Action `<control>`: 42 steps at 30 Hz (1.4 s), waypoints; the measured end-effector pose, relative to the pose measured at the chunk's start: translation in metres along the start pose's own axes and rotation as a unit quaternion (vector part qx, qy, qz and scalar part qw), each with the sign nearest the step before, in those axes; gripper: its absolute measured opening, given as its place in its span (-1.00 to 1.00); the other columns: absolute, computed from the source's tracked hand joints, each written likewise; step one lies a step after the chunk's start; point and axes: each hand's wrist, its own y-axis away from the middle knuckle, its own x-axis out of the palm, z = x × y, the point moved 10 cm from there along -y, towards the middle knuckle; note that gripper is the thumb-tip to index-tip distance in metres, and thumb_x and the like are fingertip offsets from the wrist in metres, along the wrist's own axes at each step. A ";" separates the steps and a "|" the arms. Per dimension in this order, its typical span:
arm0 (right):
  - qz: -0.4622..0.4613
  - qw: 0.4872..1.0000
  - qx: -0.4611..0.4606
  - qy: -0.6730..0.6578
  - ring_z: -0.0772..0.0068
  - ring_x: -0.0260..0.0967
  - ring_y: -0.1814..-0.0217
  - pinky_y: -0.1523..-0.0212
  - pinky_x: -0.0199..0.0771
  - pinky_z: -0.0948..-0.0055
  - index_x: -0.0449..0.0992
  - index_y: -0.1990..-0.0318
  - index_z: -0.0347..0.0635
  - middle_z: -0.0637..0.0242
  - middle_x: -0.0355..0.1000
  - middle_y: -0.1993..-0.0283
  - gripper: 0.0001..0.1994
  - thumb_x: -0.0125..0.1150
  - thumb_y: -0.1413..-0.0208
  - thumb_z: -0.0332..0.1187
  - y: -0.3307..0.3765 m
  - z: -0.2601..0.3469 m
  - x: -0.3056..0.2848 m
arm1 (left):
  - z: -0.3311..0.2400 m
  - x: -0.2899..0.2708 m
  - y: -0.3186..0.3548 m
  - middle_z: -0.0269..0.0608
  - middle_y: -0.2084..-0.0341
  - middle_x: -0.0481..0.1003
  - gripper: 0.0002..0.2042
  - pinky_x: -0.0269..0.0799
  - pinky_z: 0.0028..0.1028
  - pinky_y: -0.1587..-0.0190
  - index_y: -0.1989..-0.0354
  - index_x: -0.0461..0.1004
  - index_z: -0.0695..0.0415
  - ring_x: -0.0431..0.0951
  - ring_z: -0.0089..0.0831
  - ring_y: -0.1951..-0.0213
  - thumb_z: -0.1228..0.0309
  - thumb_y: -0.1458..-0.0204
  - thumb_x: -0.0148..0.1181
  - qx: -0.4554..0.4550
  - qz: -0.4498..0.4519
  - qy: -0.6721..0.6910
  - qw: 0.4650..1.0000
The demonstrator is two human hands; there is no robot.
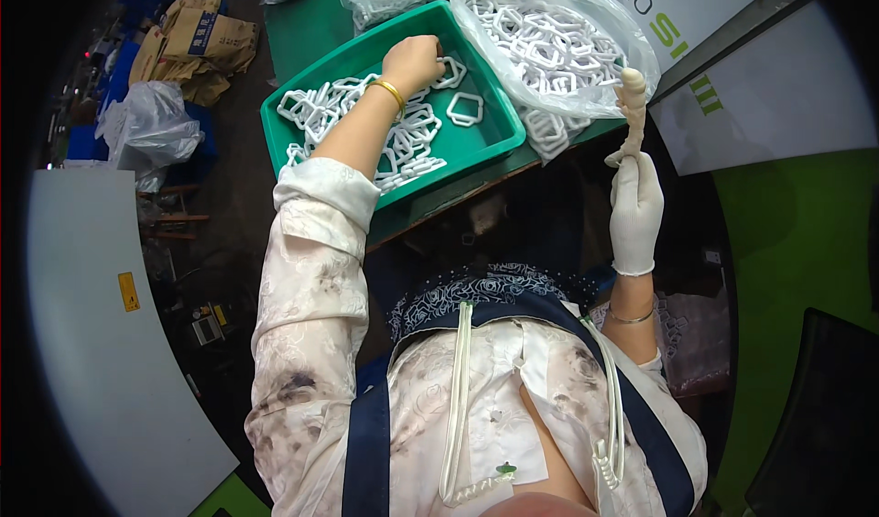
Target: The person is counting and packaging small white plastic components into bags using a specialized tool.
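Note:
My left hand [412,65] is bare and reaches into a green plastic bin [508,130]. Its fingers are curled over a white plastic frame-shaped ring [450,73] that sticks out beside them; the fingertips are partly hidden. Below the hand, many similar white rings [316,109] lie heaped, and a single ring [465,109] rests apart on the bin floor. On the right, my right hand [635,210] wears a white knit glove. It grips the lower end of a cream-coloured, lumpy stick [632,105] with a rounded tip, held upright.
An open clear bag [641,45] full of white rings stands against the bin's right side on a green table [302,36]. A smaller bag of rings [549,132] lies below it. White panels [760,105] flank the right; brown paper sacks [211,41] are at far left.

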 end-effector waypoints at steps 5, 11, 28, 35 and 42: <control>0.002 0.999 0.040 0.010 0.52 0.36 0.29 0.16 0.39 0.48 0.50 0.16 -0.34 0.28 0.47 0.32 -0.76 -0.03 -0.46 -0.35 0.002 -0.010 -0.007 | -0.008 -0.031 -0.001 -0.05 0.37 0.65 -0.75 0.55 -0.28 0.17 0.27 0.62 0.21 0.66 -0.16 0.29 0.35 0.10 0.27 0.045 0.002 0.046 0.998; 0.006 1.000 0.010 -0.002 0.82 -0.07 0.53 0.51 -0.06 0.66 0.51 0.17 -0.24 0.62 0.09 0.49 -0.75 -0.08 -0.48 -0.33 0.001 -0.010 0.002 | 0.013 -0.027 0.029 -0.07 0.37 0.62 -0.81 0.53 -0.26 0.16 0.26 0.57 0.19 0.62 -0.15 0.27 0.46 0.08 0.26 0.107 0.026 -0.066 0.992; 0.014 1.000 0.004 -0.002 0.81 -0.05 0.53 0.51 -0.04 0.65 0.51 0.17 -0.24 0.62 0.11 0.50 -0.75 -0.07 -0.48 -0.32 0.002 -0.002 0.006 | -0.073 0.016 0.065 -0.01 0.22 0.56 -0.72 0.54 -0.13 0.01 0.17 0.52 0.20 0.57 0.02 0.06 0.41 0.09 0.30 0.158 0.047 -0.023 0.986; 0.038 0.999 0.005 -0.005 0.79 -0.01 0.50 0.48 0.03 0.64 0.51 0.17 -0.25 0.60 0.14 0.49 -0.76 -0.05 -0.47 -0.32 0.005 -0.005 0.015 | -0.069 -0.010 0.077 0.02 0.22 0.57 -0.74 0.53 -0.14 0.04 0.19 0.48 0.20 0.58 0.01 0.09 0.51 0.11 0.29 0.166 0.042 -0.026 0.985; 0.104 0.993 -0.028 -0.057 0.56 0.27 0.36 0.31 0.31 0.48 0.49 0.13 -0.31 0.30 0.35 0.42 -0.79 -0.02 -0.44 -0.35 0.012 0.028 0.064 | -0.108 -0.075 0.132 -0.01 0.16 0.45 -0.74 0.46 -0.31 0.03 0.10 0.52 0.25 0.52 -0.12 0.10 0.68 -0.07 -0.01 0.148 -0.147 0.245 0.947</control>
